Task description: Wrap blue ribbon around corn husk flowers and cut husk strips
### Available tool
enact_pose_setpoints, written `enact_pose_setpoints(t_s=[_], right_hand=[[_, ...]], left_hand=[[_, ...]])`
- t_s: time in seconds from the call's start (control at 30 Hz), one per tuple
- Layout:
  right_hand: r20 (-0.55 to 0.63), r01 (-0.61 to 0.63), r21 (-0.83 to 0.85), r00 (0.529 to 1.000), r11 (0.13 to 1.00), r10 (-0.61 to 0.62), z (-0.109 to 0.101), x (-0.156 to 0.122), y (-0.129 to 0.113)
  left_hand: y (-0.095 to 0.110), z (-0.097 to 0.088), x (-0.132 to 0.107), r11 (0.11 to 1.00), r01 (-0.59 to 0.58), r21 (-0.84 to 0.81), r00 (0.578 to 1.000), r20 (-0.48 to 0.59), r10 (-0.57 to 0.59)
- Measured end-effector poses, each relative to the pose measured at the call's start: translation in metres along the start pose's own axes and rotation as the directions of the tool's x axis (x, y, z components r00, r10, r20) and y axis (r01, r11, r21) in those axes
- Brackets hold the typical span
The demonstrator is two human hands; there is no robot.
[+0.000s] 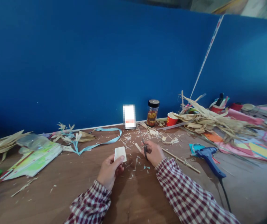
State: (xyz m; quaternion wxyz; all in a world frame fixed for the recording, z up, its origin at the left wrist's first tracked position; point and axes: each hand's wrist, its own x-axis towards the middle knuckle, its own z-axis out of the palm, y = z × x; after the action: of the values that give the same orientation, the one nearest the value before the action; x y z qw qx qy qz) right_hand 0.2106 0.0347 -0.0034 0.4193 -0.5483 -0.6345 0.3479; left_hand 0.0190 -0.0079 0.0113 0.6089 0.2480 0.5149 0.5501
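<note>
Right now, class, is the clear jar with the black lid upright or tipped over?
Upright: the clear black-lidded jar stands on its base on the brown wooden table, lid on top.

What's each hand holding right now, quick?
Left hand: closed, pinching a pale husk piece.
Right hand: closed around scissors.

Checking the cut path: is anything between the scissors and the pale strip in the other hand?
Nothing visible: only scrap-strewn table lies between the scissors in the right hand and the strip in the left hand.
</note>
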Motion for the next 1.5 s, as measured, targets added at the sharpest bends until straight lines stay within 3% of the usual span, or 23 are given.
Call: enact_pose_setpoints(t_s=[0.1,0.2,0.27,0.37,0.5,0.63,0.73,0.9,1.07,1.17,1.27,1.37,1.5], right_hand=[[-0.043,0.070,-0.194,0.996,0.979,-0.080,-0.002,0.000,0.005],[-0.071,0.063,-0.245,0.994,0.968,-0.082,-0.004,0.000,0.003],[-0.079,0.048,-0.156,0.995,0.987,-0.060,-0.005,-0.001,-0.002],[-0.019,-0.011,0.127,1.000,0.992,0.014,-0.002,-0.002,-0.011],[0.154,-0.136,0.433,0.985,0.891,0.075,0.004,-0.007,-0.021],[0.288,-0.183,0.509,0.957,0.841,0.035,0.009,-0.013,-0.026],[0.276,-0.118,0.487,0.961,0.865,-0.025,0.013,-0.016,-0.026],[0.162,-0.172,0.497,0.981,0.850,0.104,0.016,-0.015,-0.021],[0.114,-0.203,0.546,0.979,0.813,0.168,0.019,-0.015,-0.023],[0.143,-0.145,0.401,0.985,0.904,0.094,0.019,-0.019,-0.025],[0.132,0.026,0.052,0.991,0.998,-0.033,0.017,-0.024,-0.025],[0.205,0.201,-0.299,0.968,0.933,-0.143,0.012,-0.028,-0.023],[0.341,0.356,-0.498,0.919,0.791,-0.198,0.007,-0.030,-0.029]], left_hand=[[0.000,0.000,-0.001,1.000,0.016,0.013,0.999,0.037,-0.017],[0.000,0.001,-0.002,0.999,0.028,0.015,0.998,0.062,-0.029],[0.001,0.002,-0.002,1.000,0.027,0.009,0.998,0.050,-0.027],[0.000,0.003,-0.002,1.000,0.030,-0.001,0.998,0.059,-0.030],[-0.002,0.005,-0.003,0.999,0.043,0.009,0.992,0.119,-0.043],[-0.005,0.004,-0.002,0.997,0.037,0.063,0.981,0.188,-0.048],[-0.008,0.004,-0.001,0.990,0.017,0.143,0.976,0.212,-0.048],[-0.007,0.005,-0.006,0.962,-0.177,0.208,0.961,0.246,0.123],[-0.010,0.005,-0.011,0.831,-0.428,0.356,0.891,0.317,0.323],[-0.010,-0.001,-0.006,0.742,-0.483,0.466,0.875,0.216,0.434],[-0.004,-0.009,0.005,0.813,-0.466,0.348,0.859,-0.041,0.510],[0.004,-0.016,0.016,0.860,-0.495,0.125,0.824,-0.245,0.510],[0.010,-0.017,0.019,0.841,-0.537,0.069,0.792,-0.302,0.530]])
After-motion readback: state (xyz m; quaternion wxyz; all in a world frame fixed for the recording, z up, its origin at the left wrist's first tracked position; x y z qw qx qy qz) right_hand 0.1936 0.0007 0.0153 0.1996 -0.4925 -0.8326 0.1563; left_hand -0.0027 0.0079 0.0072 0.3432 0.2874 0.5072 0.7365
